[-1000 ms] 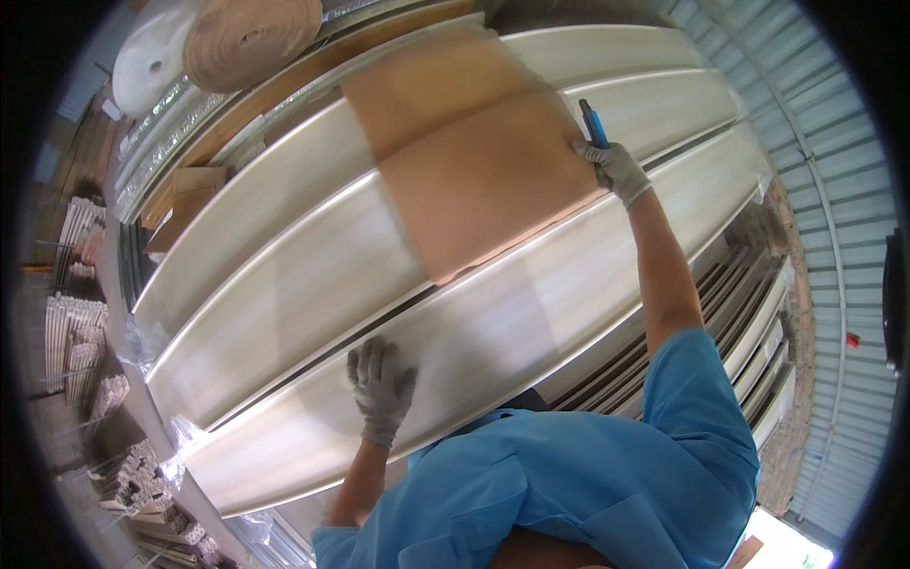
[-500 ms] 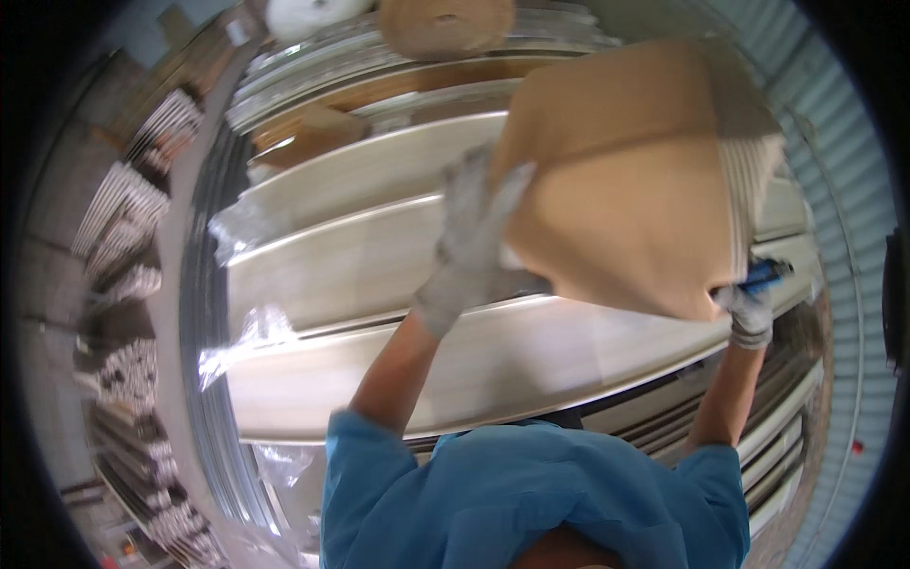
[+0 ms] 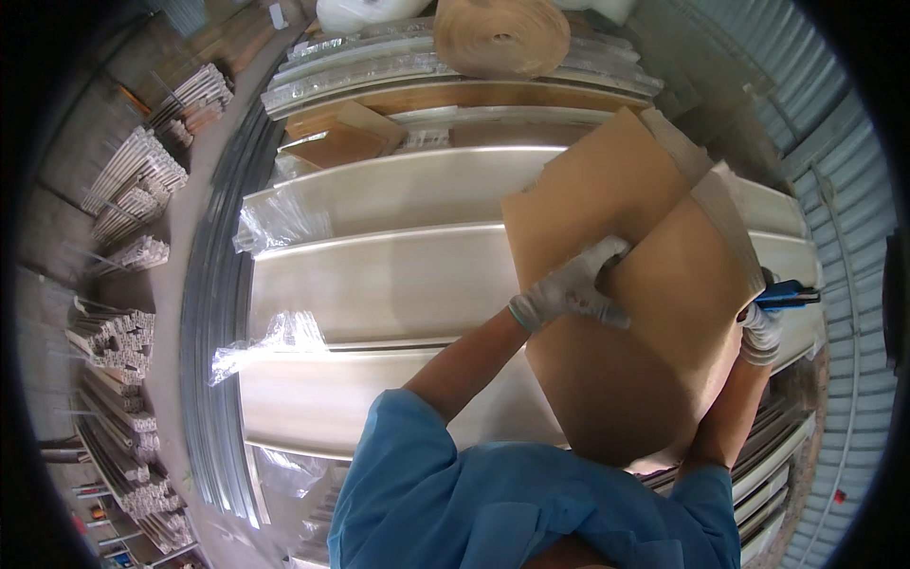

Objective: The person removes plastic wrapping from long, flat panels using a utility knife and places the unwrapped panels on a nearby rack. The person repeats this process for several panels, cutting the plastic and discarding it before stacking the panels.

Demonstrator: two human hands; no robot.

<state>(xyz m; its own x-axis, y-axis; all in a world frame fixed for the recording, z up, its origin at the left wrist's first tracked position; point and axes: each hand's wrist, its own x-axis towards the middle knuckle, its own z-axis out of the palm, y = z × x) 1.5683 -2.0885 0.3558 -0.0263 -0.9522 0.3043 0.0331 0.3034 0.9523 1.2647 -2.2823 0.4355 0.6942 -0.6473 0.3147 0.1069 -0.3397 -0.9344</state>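
A large brown corrugated cardboard sheet, bent and folded over itself, hangs in front of me on the right. My left hand, in a whitish work glove, lies against its face, thumb and fingers apart. At the sheet's right edge my gloved right hand is closed around a blue-and-black tool, which resembles a utility knife. That hand also meets the cardboard edge; its fingertips are partly hidden. Beneath the sheet lie long cream-coloured panels, with clear plastic film at their left ends.
At the back, a big cardboard roll rests on wrapped lengths beside a white roll. An opened cardboard piece lies behind the panels. Racks of stacked profiles stand on the left; a corrugated wall is at right.
The cardboard has swung down toward me and folded over. My left hand has moved right, from its left edge onto its face. The right hand keeps the blue tool, slightly lower.
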